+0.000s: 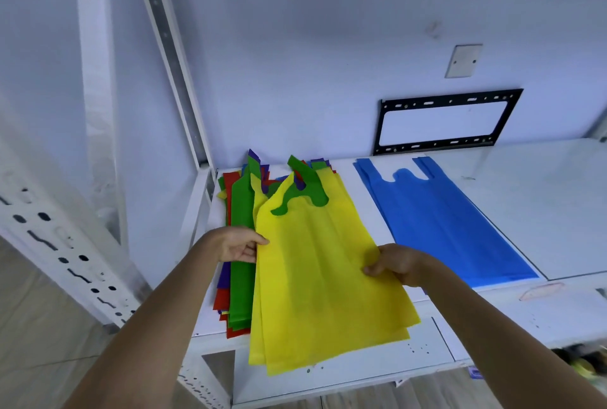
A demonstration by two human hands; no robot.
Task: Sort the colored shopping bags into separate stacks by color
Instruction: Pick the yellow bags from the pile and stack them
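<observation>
A yellow bag (pixel 315 277) lies on top of a mixed pile of bags (pixel 239 264) at the left of the white table; green, red and purple bags show under it. My left hand (pixel 238 246) pinches the yellow bag's left edge. My right hand (pixel 392 264) grips its right edge. The bag's lower end hangs past the table's front edge. A stack of blue bags (pixel 440 221) lies flat to the right of the pile, apart from both hands.
The white table (pixel 538 198) stretches to the right of the blue bags. A black metal bracket (pixel 448 121) and a white cover plate (pixel 463 61) sit on the wall behind. Perforated white shelf posts (pixel 65 254) stand at the left.
</observation>
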